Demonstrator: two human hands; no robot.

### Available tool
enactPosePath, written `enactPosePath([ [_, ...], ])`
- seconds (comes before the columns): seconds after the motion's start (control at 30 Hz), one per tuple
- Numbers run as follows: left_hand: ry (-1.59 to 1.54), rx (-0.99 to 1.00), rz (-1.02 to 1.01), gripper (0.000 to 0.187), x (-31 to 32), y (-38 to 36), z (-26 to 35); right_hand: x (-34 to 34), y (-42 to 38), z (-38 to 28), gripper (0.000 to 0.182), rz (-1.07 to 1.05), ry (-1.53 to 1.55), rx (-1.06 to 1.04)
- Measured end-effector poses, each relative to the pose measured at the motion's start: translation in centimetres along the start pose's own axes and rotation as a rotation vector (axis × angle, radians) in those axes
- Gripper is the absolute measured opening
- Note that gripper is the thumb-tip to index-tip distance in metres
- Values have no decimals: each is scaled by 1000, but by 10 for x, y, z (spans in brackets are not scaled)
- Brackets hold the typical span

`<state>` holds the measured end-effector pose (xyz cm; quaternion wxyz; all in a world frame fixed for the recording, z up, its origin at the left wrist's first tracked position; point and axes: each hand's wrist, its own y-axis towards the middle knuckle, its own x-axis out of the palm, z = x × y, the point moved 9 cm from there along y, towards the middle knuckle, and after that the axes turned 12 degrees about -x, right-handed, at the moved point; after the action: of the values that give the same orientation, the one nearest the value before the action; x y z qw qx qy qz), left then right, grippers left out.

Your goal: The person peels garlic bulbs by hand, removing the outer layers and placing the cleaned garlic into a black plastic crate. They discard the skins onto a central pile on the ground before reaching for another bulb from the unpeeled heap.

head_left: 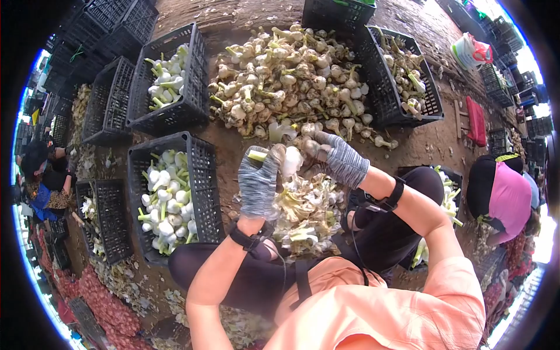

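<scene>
My left hand [261, 184], in a grey knit glove, is closed around a garlic bulb [292, 161]. The bulb's white side faces right, and its cut green stem [256, 156] pokes out at the left of the glove. Against the bulb's right side, my right hand [343, 158], gloved the same way, has its fingers bent and pinched; exactly what lies between the fingertips is partly hidden. Just beyond both hands rises a heap of unpeeled, soil-stained garlic [291, 81]. Below them, between my legs, lies a pile of peeled-off garlic skins [309, 213].
A black crate [211, 201] of cleaned garlic stands at my left, with another crate [195, 87] behind it. Beyond the heap at right is a crate [433, 99] of brownish garlic. A red stool-like object [476, 121] and a white bucket [466, 52] sit farther right. Other people work at both sides.
</scene>
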<state>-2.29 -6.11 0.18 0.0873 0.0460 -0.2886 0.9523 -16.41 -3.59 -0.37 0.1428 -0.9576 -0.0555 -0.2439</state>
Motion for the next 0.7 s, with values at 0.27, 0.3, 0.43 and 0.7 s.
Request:
enactPosePath([
  [0.27, 13, 228, 29, 19, 1, -9, 8, 0, -15, -29, 27, 199, -656, -437],
  [0.3, 33, 228, 27, 18, 2, -10, 11, -3, -13, -38, 26, 203, -734, -510],
  [0.43, -40, 107, -55, 18, 8, -16, 10, -45, 5, -44, 25, 284, -882, -391],
  [0.7, 13, 201, -104, 18, 11, -11, 8, -1, 1, -28, 33, -28, -623, -212],
])
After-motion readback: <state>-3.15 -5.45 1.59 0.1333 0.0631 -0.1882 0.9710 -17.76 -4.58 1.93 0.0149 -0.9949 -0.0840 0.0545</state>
